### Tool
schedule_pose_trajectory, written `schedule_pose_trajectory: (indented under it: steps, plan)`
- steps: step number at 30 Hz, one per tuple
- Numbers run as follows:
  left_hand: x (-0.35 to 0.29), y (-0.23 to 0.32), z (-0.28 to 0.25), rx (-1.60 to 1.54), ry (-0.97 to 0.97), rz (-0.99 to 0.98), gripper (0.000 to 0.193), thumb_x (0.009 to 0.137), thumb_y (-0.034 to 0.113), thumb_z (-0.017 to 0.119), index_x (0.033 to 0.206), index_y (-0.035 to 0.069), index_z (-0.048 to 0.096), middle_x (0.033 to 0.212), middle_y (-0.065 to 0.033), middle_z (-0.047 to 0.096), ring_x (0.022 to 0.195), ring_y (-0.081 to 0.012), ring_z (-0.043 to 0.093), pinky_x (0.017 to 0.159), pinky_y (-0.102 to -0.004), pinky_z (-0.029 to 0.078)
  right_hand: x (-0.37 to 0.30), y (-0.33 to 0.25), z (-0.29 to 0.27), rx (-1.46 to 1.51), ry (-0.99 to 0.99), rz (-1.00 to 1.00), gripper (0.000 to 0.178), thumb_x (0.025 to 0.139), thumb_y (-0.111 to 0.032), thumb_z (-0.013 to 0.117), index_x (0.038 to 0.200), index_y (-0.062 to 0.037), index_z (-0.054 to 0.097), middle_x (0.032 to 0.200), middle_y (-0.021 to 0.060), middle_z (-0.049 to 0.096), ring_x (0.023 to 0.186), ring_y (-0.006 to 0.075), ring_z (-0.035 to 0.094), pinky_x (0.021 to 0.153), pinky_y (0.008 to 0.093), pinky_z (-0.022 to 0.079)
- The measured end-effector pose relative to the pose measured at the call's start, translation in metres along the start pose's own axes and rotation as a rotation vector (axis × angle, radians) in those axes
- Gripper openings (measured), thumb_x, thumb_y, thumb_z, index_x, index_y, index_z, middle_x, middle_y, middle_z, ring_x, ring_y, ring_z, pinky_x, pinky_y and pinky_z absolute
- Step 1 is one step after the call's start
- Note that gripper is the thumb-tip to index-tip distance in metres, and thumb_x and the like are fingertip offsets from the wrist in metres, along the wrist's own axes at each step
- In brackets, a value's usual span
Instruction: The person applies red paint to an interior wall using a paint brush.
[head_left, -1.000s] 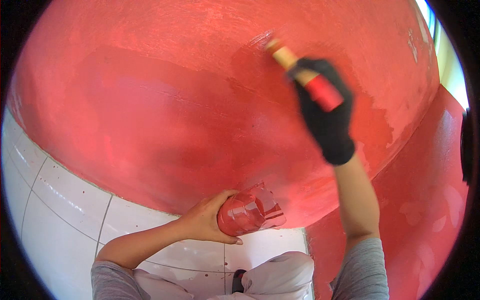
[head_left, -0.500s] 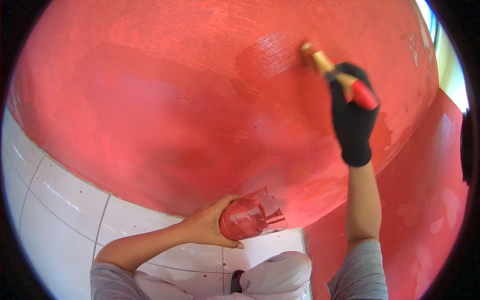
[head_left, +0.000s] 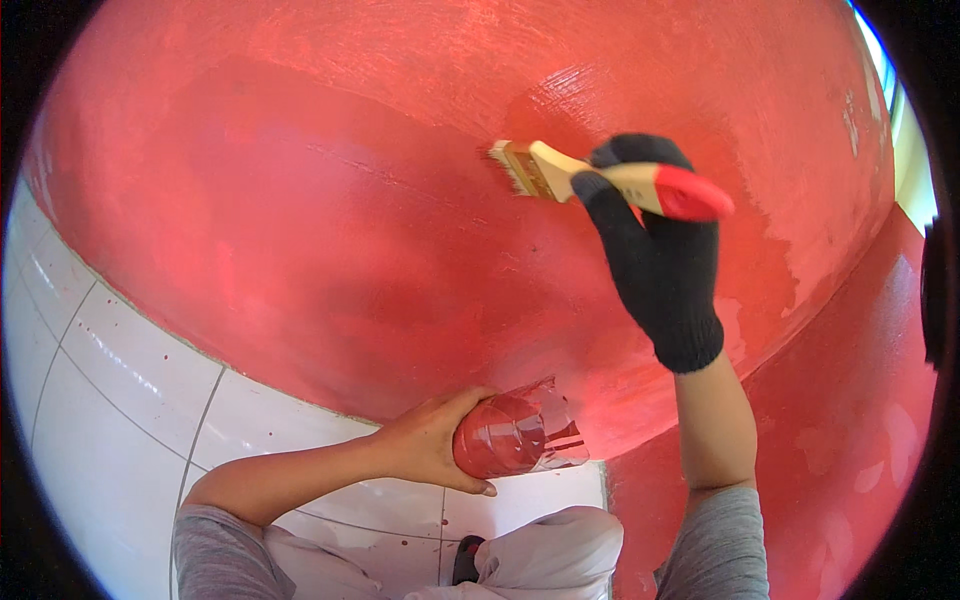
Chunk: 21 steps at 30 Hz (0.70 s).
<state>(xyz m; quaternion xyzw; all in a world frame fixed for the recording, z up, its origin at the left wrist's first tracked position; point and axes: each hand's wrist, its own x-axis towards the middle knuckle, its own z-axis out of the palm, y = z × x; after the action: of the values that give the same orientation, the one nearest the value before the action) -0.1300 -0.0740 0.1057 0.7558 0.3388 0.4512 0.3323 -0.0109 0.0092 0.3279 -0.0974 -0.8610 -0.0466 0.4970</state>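
Observation:
My right hand [head_left: 660,255], in a black knit glove, grips a flat paintbrush [head_left: 620,183] by its wooden handle with a red end. The pale bristles point left and are at the red-painted wall [head_left: 350,230]; around them the paint looks darker and wet. My bare left hand [head_left: 435,440] is wrapped round a clear plastic cup [head_left: 510,435] holding red paint. Red streaks run on the inside of the cup, which is tilted with its jagged rim toward the right. It is held low, in front of the wall's bottom part.
White floor tiles [head_left: 120,400] with red drips lie at the lower left, meeting the wall's foot. Another red surface [head_left: 830,430] with pale patches adjoins at the right. My bent knee [head_left: 560,545] and a dark shoe [head_left: 467,558] are below the cup. A bright opening [head_left: 910,160] shows at the upper right.
My right hand has moved left and slightly down with the paintbrush, which has swung from slanting up-left to nearly level. The left hand and cup have shifted slightly right in the picture.

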Motion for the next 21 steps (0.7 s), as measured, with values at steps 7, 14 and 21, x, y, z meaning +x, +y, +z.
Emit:
schedule_pose_trajectory:
  steps: [7,14,21]
  plan:
    - [-0.001,-0.008,-0.002,0.02,-0.002,0.003,0.1,0.054,0.044,0.087,0.131,0.004,0.036,0.121,-0.0175,0.053,0.109,-0.0334,0.055,0.09,-0.0405,0.047,0.024,-0.004,0.005,-0.148,0.08,0.091,0.014,0.084,-0.004,0.066,0.096,-0.0016,0.059,0.084,0.0011,0.06,0.077,0.0062,0.055,0.069,0.0215,0.045]
    - [-0.003,-0.009,-0.004,-0.016,0.027,0.04,0.096,0.055,0.038,0.087,0.13,0.003,0.037,0.12,-0.0187,0.054,0.109,-0.0345,0.056,0.091,-0.041,0.046,0.018,-0.003,0.017,-0.15,0.17,-0.104,0.016,0.082,-0.004,0.068,0.095,-0.0027,0.059,0.085,0.0025,0.061,0.079,0.0069,0.057,0.071,0.0228,0.046]
    - [-0.003,-0.011,-0.008,-0.09,-0.005,0.021,0.093,0.055,0.032,0.086,0.129,0.003,0.038,0.118,-0.0188,0.055,0.107,-0.0354,0.056,0.09,-0.0421,0.046,0.024,-0.007,0.017,-0.254,-0.068,-0.06,0.019,0.083,-0.003,0.068,0.099,-0.0017,0.057,0.09,0.0022,0.061,0.081,0.0075,0.057,0.073,0.0221,0.046]
